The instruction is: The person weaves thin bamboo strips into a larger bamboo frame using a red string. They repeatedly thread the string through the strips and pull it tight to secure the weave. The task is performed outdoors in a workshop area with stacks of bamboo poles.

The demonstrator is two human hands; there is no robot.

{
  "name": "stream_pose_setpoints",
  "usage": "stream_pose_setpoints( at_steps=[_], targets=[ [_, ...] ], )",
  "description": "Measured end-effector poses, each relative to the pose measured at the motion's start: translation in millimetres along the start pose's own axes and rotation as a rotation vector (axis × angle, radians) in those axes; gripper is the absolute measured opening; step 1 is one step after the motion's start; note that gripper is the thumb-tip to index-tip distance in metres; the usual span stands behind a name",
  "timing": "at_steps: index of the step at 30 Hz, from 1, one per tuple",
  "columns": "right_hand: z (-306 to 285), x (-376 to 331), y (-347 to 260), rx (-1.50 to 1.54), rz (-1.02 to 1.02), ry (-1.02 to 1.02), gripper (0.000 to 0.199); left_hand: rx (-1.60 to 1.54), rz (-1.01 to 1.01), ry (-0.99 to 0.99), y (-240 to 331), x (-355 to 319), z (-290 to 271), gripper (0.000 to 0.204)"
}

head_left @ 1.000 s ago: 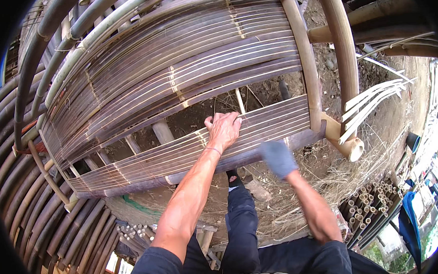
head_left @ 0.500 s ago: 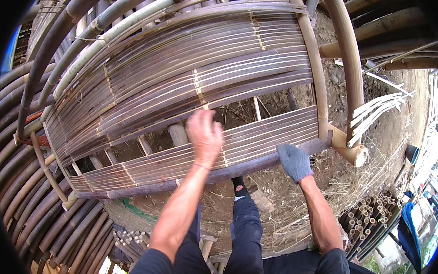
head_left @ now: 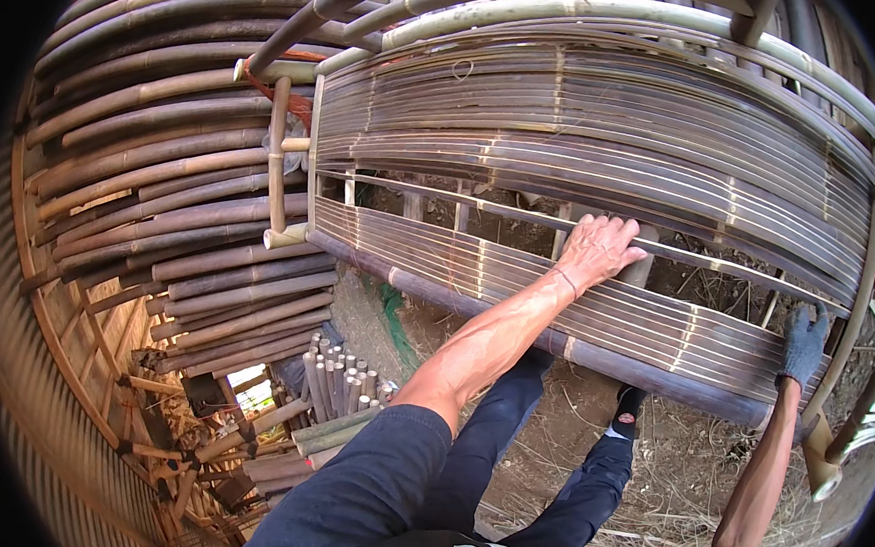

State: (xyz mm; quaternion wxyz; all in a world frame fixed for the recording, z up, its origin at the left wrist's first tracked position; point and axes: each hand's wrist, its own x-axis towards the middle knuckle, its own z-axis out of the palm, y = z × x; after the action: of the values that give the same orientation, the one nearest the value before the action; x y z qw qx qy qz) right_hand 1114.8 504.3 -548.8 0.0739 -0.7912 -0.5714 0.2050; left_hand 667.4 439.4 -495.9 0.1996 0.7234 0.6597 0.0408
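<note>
A bamboo bench or bed frame lies in front of me, its top made of long thin dark slats [head_left: 449,79]. One loose bamboo slat [head_left: 699,257] runs lengthwise across the gap between the far slats and the near band of slats [head_left: 596,295]. My bare left hand [head_left: 597,251] is closed over this slat near its middle, fingers bent over its far edge. At its right end my right hand [head_left: 804,346], in a grey glove, has its fingers round the slat, beside the frame's end pole. The glove partly hides that end.
Stacked dark bamboo poles [head_left: 194,158] fill the left side. Short cut bamboo pieces [head_left: 343,378] stand in a bundle below them. A thick bamboo rail [head_left: 436,294] edges the bench's near side. Pale split strips [head_left: 874,431] show at the far right. Dry shavings litter the ground.
The view has swung left. A loose slat now lies across the gap. My left hand has come down onto it, and my gloved right hand has moved from the near rail to its right end.
</note>
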Motion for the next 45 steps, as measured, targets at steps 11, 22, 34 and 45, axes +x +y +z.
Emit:
stream_pose_setpoints(
  at_steps=[11,22,34,45],
  targets=[
    [-8,9,49,-0.171,0.045,-0.054,0.045,-0.081,0.016,-0.252,16,-48,11,0.051],
    [-40,-9,8,-0.222,-0.105,-0.203,0.04,-0.069,0.057,-0.163,5,-44,-4,0.032],
    [-247,-166,-85,0.315,-0.362,-0.037,0.008,-0.474,0.55,-0.172,266,22,8,0.091],
    [-233,-115,-54,0.422,0.04,0.341,0.019,-0.426,-0.174,-0.193,153,106,48,0.026]
  ],
)
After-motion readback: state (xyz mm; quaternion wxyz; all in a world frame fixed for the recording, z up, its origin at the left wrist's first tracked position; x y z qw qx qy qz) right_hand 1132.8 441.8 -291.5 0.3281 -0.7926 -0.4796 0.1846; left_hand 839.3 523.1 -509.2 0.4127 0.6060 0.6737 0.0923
